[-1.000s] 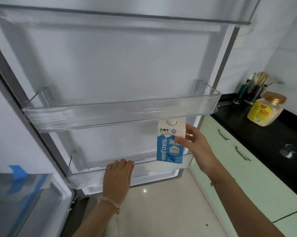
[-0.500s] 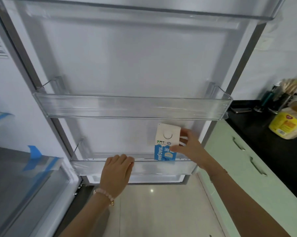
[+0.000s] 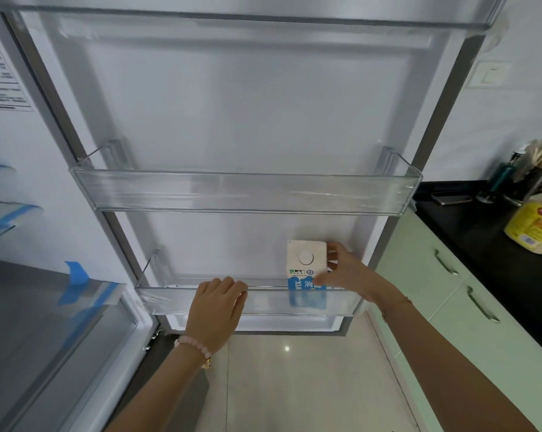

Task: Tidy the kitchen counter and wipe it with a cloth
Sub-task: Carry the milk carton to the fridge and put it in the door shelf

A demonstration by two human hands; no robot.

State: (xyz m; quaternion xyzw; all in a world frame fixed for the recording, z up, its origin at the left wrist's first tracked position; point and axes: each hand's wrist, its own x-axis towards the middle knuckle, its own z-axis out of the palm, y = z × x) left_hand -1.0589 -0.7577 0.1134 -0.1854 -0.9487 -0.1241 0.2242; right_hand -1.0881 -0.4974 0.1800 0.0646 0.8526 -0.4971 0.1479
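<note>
Step in hand: stowing the milk carton [image 3: 306,266] in the lowest fridge-door bin [image 3: 263,302]. It sits at the bin's right end, about 4 o'clock in my view, lower half already behind the clear front wall, cap facing up at me. My right hand [image 3: 346,277] has its fingers [image 3: 336,248] clamped on the carton's right side and top edge. My left hand [image 3: 217,310] rests on the bin's front rim, fingers curled together over it, holding nothing else.

To do it well, I judge:
- push it down until the base is flat on the bin floor
- keep it upright
- brace the rim with the left hand, release only once it's seated

The table [image 3: 481,226] at 3 o'clock has a yellow-labelled jar [image 3: 531,227] on it and is not wiped yet.
</note>
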